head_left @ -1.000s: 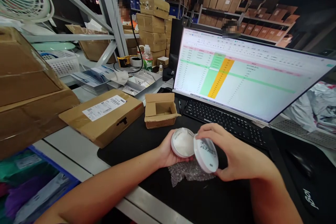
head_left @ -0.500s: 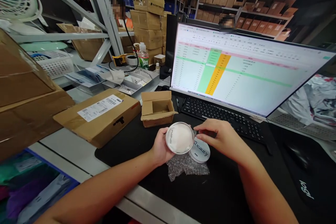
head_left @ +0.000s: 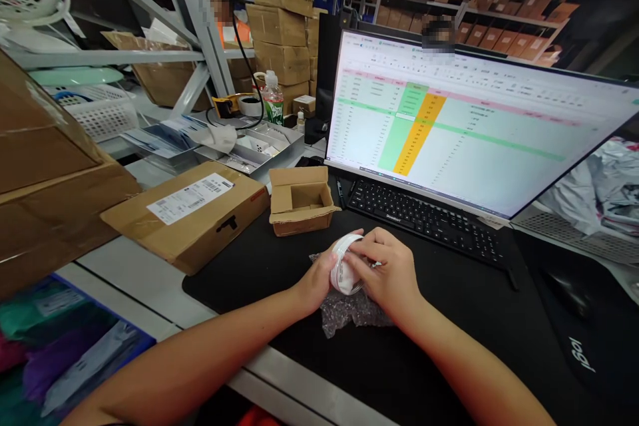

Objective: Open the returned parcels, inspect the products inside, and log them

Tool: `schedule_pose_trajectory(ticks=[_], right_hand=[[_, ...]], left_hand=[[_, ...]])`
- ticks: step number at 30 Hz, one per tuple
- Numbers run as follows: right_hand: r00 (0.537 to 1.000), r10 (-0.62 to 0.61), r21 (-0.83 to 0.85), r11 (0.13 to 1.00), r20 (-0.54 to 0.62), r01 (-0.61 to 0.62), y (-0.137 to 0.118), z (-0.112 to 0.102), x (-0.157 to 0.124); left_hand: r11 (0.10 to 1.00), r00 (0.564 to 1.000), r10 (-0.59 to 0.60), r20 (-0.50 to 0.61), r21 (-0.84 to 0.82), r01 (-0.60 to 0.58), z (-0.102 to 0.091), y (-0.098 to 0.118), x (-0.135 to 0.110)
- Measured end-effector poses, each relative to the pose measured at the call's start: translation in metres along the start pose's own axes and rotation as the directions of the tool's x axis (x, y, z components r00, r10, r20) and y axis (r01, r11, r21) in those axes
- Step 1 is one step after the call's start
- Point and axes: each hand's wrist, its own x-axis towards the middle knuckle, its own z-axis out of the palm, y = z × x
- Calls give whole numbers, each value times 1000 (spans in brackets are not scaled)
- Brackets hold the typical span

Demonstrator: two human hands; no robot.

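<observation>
White plastic, is that what the hands are on?

Looks like it: a round white tub standing on its edge, held just above the worktop.

How are the grips?

Both closed on it. The left grip clasps it from below and the side, and the right grip curls over from the other side, fingers wrapped around the rim. Whether its lid is seated, I can't tell; the fingers cover too much.

What's right under it?

A crumpled piece of bubble wrap on a black desk mat.

And further out?

A small open kraft box sits ahead and to the left, with a labelled cardboard parcel beyond it on the left. A black keyboard lies ahead and to the right, below a monitor showing a spreadsheet.
</observation>
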Motion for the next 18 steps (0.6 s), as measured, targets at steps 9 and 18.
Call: schedule_pose_trajectory(ticks=[9, 18], right_hand=[[951, 270, 393, 866, 152, -309, 14, -26, 20], [792, 422, 828, 149, 441, -540, 36, -40, 37]], left_hand=[[992, 964, -71, -256, -117, 42, 13, 7, 6], [901, 870, -315, -379, -408, 149, 31, 33, 9]])
